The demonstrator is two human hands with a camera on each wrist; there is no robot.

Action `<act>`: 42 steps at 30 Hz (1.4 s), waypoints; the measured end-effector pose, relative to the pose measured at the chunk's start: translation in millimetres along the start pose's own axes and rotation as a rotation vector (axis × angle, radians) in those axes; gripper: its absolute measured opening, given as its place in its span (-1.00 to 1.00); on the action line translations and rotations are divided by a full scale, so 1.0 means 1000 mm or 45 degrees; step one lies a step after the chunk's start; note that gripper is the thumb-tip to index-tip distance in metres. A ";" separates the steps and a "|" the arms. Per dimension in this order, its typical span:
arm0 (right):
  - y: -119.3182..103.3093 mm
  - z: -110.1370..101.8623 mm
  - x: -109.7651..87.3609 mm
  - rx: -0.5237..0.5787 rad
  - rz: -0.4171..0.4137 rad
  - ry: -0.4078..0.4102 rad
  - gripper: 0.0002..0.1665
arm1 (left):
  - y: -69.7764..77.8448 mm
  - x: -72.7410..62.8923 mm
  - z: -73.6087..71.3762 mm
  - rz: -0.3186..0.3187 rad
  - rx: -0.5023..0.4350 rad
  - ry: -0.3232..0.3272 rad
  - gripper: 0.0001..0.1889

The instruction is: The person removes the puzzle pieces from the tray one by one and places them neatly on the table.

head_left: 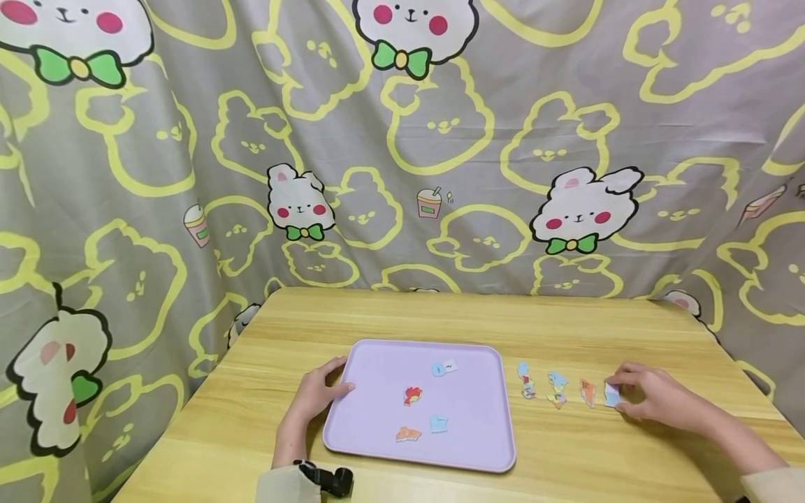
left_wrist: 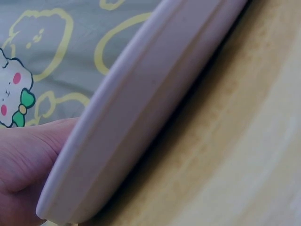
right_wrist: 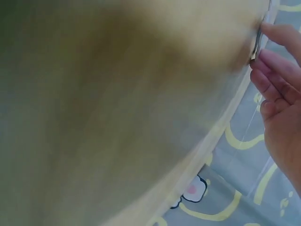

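Note:
On the left, my left hand (head_left: 314, 392) grips the left edge of a lilac tray (head_left: 371, 419), its thumb over the rim. The left wrist view has the tray's outer wall (left_wrist: 136, 103) up close, with part of the hand (left_wrist: 28, 157) behind it. To the right of the tray, my right hand (head_left: 654, 395) pinches a light blue puzzle piece (head_left: 611, 395) between thumb and fingers at the table. Only the piece's thin edge (right_wrist: 257, 44) shows in the right wrist view. An orange puzzle piece (head_left: 588, 392) lies just left of it.
Several puzzle pieces lie in the tray, among them a red one (head_left: 412, 397), an orange one (head_left: 408, 434) and a blue one (head_left: 439, 424). More joined pieces (head_left: 556, 389) lie right of the tray. A patterned curtain (head_left: 390, 265) encloses the wooden table (head_left: 566, 321).

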State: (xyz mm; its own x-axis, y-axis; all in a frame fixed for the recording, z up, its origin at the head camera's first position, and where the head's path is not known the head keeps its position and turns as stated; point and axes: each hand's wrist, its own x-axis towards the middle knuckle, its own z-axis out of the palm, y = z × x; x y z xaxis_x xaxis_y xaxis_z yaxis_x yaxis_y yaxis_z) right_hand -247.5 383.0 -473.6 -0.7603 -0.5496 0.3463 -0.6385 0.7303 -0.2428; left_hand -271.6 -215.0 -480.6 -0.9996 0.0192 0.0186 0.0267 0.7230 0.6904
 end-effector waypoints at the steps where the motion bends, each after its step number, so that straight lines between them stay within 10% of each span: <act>1: 0.000 0.000 0.000 -0.014 -0.008 0.002 -0.58 | 0.000 0.000 0.000 -0.002 -0.002 0.000 -0.38; 26: -0.011 -0.001 -0.001 -0.040 0.125 0.064 -0.37 | 0.001 -0.001 -0.001 -0.024 0.002 -0.005 -0.39; 42: -0.062 0.020 0.046 0.249 -0.086 0.067 -0.49 | 0.000 0.000 -0.001 0.009 -0.010 -0.002 -0.38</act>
State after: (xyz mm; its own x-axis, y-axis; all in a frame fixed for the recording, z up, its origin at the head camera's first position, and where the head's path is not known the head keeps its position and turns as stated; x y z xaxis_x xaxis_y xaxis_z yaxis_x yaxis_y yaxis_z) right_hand -245.6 304.3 -460.7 -0.7110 -0.5689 0.4133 -0.7027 0.5972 -0.3868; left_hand -272.0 -215.4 -479.8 -0.9994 0.0257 0.0224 0.0341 0.7171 0.6961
